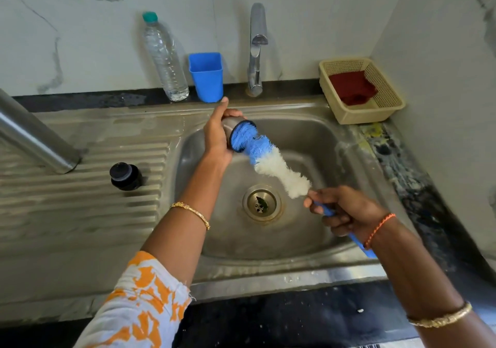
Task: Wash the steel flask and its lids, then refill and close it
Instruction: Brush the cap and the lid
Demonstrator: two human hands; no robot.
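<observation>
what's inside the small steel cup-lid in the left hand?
The blue bristle tip of the blue-and-white bottle brush fills the mouth of the small steel cup-shaped lid. The bristles hide the lid's inner walls and bottom.

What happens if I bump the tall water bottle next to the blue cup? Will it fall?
Probably, yes. The water bottle is tall and narrow and stands upright on the ledge, so a bump could tip it. It looks like thin clear plastic, so it would likely bounce, not break. Once down, its round body might roll toward the sink.
</observation>
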